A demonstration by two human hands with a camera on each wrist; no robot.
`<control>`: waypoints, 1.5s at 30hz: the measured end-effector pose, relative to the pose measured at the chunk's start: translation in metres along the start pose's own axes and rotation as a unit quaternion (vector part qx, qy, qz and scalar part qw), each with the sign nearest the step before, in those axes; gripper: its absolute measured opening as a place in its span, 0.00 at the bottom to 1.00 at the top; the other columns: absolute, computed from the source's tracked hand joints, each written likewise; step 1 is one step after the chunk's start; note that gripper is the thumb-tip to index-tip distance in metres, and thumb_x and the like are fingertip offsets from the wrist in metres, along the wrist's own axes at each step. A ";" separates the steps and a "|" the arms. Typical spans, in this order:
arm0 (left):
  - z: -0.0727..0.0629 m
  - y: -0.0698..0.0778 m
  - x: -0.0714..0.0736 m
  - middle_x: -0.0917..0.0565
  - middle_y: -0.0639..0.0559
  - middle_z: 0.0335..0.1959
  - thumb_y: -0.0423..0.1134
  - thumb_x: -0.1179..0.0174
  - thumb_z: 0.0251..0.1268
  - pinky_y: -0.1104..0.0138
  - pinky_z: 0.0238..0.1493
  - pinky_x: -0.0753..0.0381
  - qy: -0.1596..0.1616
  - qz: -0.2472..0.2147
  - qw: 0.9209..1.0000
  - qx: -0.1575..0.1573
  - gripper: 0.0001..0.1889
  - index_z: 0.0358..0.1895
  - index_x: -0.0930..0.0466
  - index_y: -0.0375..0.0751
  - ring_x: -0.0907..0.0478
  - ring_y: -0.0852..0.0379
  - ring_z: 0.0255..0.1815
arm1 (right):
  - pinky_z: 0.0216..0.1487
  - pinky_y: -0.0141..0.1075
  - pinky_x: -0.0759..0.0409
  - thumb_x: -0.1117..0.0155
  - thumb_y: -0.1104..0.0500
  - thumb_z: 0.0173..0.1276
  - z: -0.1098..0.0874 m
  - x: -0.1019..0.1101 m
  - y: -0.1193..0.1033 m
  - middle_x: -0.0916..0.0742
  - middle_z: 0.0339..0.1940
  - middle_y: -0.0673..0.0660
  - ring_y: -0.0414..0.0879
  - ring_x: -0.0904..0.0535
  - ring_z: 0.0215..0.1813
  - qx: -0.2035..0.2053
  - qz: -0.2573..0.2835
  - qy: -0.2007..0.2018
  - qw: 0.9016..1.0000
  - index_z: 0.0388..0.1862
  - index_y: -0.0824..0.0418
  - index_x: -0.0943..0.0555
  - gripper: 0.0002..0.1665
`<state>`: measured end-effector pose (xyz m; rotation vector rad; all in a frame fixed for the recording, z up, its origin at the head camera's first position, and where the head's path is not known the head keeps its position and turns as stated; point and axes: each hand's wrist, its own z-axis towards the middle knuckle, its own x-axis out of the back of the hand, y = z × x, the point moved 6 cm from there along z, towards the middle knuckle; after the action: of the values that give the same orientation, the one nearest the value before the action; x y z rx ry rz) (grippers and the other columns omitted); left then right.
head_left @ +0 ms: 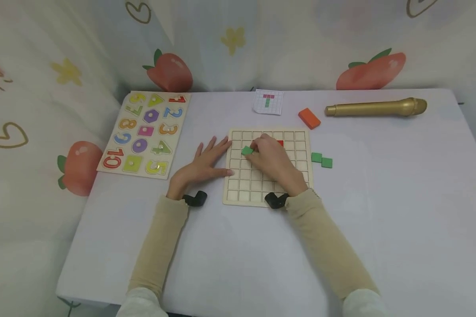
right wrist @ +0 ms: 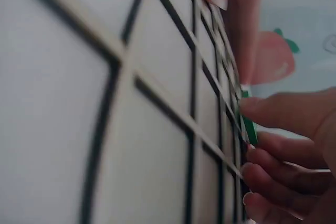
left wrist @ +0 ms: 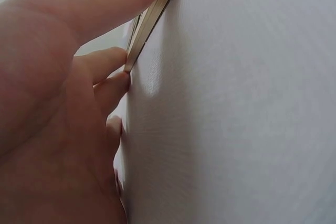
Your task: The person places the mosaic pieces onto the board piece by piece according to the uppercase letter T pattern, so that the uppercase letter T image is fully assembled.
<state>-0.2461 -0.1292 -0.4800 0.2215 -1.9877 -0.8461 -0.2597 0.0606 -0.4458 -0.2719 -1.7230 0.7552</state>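
Head view shows a red piece placed, right hand pinching a green tile, left hand splayed, two tiles rightward seemingly remaining.

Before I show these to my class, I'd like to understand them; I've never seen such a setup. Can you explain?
There's no machine: a person works bare-handed. The wide picture looks forward and down from the person's head; the two close-ups look from the left and right wrists. On the table lie a gridded board, number puzzle, patterned card, orange block, gold microphone and, just right of the board, two green tiles. The right hand pinches another green tile over the board; a red tile shows just beyond that hand. The left hand is spread, touching the board's left edge.
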 end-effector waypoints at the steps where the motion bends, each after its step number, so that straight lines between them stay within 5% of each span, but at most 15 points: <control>1: 0.000 0.000 -0.001 0.60 0.60 0.87 0.57 0.37 0.70 0.51 0.81 0.85 -0.001 -0.001 1.000 -0.001 0.48 0.85 0.55 0.53 0.78 0.55 0.86 | 0.51 0.46 0.19 0.33 0.54 0.73 -0.003 0.004 0.004 0.17 0.46 0.61 0.53 0.22 0.46 0.003 -0.003 0.004 1.000 0.55 0.69 0.15 0.22; 9: 0.000 0.004 -0.001 0.59 0.58 0.87 0.57 0.36 0.69 0.51 0.81 0.84 0.004 -0.005 1.000 -0.005 0.49 0.85 0.54 0.53 0.77 0.53 0.86 | 0.50 0.47 0.21 0.31 0.58 0.71 -0.023 0.026 0.042 0.15 0.44 0.61 0.54 0.22 0.46 0.025 -0.012 0.014 1.000 0.54 0.67 0.14 0.17; 20: 0.001 0.004 -0.002 0.59 0.57 0.87 0.56 0.35 0.68 0.51 0.81 0.84 0.005 -0.012 1.000 -0.009 0.49 0.85 0.54 0.52 0.77 0.53 0.86 | 0.47 0.44 0.23 0.34 0.62 0.73 -0.028 0.032 0.048 0.16 0.44 0.60 0.53 0.22 0.45 0.053 0.011 0.011 0.998 0.59 0.63 0.14 0.17; 28: 0.002 0.006 -0.004 0.59 0.57 0.87 0.57 0.36 0.69 0.51 0.81 0.83 0.002 -0.007 1.000 -0.008 0.49 0.85 0.54 0.52 0.76 0.53 0.86 | 0.51 0.51 0.22 0.35 0.61 0.72 -0.048 0.078 0.093 0.13 0.54 0.65 0.59 0.19 0.50 -0.038 0.030 0.053 0.997 0.59 0.63 0.16 0.18; 35: 0.002 0.006 -0.005 0.59 0.56 0.87 0.57 0.36 0.69 0.51 0.81 0.84 -0.003 0.001 1.000 -0.003 0.49 0.85 0.55 0.51 0.77 0.52 0.86 | 0.66 0.60 0.30 0.33 0.49 0.73 -0.063 0.089 0.141 0.22 0.66 0.67 0.64 0.30 0.65 -0.134 0.036 -0.028 0.990 0.68 0.60 0.22 0.29; 40: 0.000 0.003 -0.002 0.60 0.57 0.87 0.58 0.36 0.68 0.50 0.81 0.84 -0.003 0.006 1.000 -0.003 0.49 0.85 0.55 0.52 0.77 0.52 0.86 | 0.69 0.60 0.34 0.29 0.48 0.69 -0.063 0.086 0.149 0.24 0.67 0.67 0.63 0.33 0.67 -0.135 0.041 -0.064 0.988 0.66 0.61 0.21 0.31; 45: -0.002 0.001 0.000 0.60 0.59 0.87 0.58 0.36 0.68 0.51 0.81 0.84 0.003 0.007 1.000 -0.004 0.49 0.85 0.55 0.53 0.77 0.54 0.86 | 0.63 0.57 0.31 0.26 0.53 0.66 -0.056 0.084 0.143 0.21 0.58 0.67 0.62 0.29 0.59 -0.108 0.020 -0.053 0.993 0.57 0.66 0.17 0.25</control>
<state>-0.2447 -0.1295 -0.4785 0.2043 -1.9786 -0.8429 -0.2615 0.2348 -0.4612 -0.4212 -1.9076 0.6218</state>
